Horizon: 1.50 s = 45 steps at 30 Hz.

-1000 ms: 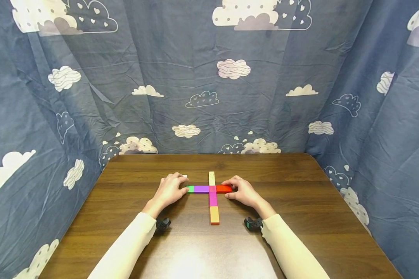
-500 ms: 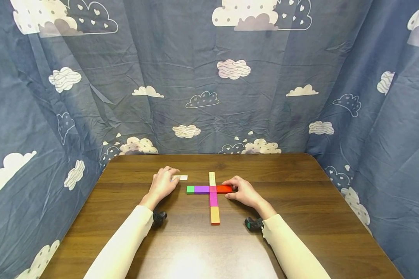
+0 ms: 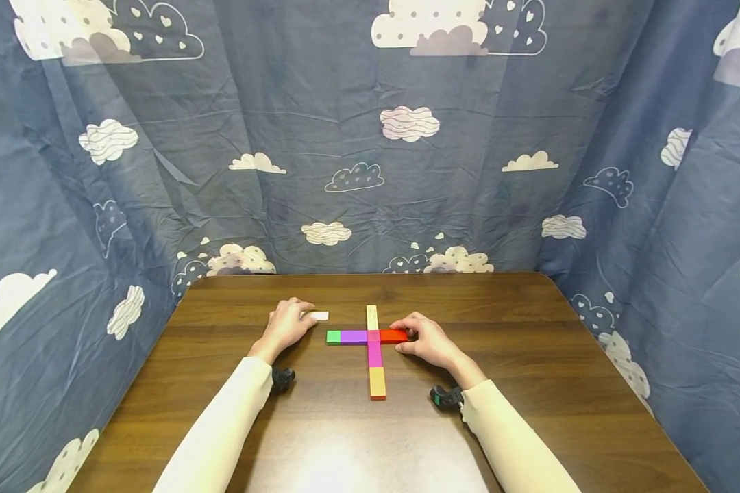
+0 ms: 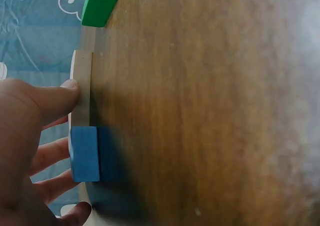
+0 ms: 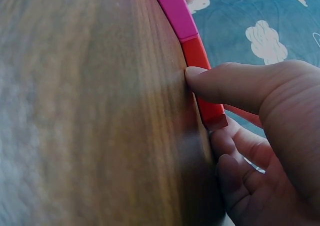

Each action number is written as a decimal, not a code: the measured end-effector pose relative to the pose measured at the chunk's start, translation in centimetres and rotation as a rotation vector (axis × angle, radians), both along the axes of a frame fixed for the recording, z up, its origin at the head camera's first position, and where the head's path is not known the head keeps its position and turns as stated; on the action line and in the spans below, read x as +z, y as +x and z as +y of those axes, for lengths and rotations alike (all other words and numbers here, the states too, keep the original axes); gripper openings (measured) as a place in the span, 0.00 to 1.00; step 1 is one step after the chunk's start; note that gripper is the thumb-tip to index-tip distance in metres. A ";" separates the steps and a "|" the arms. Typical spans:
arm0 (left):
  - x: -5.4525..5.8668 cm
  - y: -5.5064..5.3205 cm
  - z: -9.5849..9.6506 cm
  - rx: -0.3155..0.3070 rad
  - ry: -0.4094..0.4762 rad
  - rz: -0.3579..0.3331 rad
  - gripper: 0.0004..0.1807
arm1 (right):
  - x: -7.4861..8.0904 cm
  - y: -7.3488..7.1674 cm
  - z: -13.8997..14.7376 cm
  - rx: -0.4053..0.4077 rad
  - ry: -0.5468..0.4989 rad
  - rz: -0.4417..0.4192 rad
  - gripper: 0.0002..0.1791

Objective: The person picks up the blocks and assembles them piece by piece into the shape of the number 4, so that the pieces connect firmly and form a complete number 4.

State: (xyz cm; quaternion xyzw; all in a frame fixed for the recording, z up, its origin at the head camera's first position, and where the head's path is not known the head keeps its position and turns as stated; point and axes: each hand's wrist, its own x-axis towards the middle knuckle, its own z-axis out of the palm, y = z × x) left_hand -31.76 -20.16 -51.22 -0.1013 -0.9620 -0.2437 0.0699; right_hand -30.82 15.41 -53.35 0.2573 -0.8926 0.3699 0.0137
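Note:
My left hand (image 3: 285, 325) reaches around a flat white-topped block (image 3: 322, 315), thumb on its near side and fingers behind it. A blue block (image 4: 85, 153) stands end to end with that block in the left wrist view; the left hand hides it from the head view. My right hand (image 3: 430, 341) pinches a red block (image 3: 393, 335), the right arm of a flat cross of blocks. Purple (image 3: 354, 337) and green (image 3: 334, 337) blocks form the left arm. A cream block (image 3: 372, 316) points away; magenta (image 3: 375, 354) and orange (image 3: 377, 380) blocks run toward me.
Everything lies on a brown wooden table (image 3: 499, 438). A dark blue curtain (image 3: 345, 150) with cloud prints hangs behind it and along both sides. Black straps with small devices sit at both wrists.
My left hand has left the green block and moved back and left onto the white-topped block. My right hand has stayed at the red block.

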 end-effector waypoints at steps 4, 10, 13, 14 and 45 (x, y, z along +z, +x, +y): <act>0.1 -0.1 -0.2 0.008 -0.019 -0.006 0.17 | 0.1 0.0 -0.1 0.011 0.009 0.014 0.24; 0.5 -0.4 -0.3 0.008 -0.036 0.005 0.14 | 0.2 -0.3 -0.1 0.009 0.017 0.037 0.24; 0.7 -0.4 -0.3 0.009 -0.031 0.012 0.14 | 0.2 -0.4 -0.1 0.008 0.023 0.045 0.24; 0.8 -0.4 -0.3 0.009 -0.032 0.019 0.14 | 0.3 -0.4 -0.1 0.011 0.022 0.047 0.24; 0.7 -0.7 0.5 0.035 0.082 0.055 0.09 | 0.1 0.1 0.1 0.012 0.008 0.020 0.24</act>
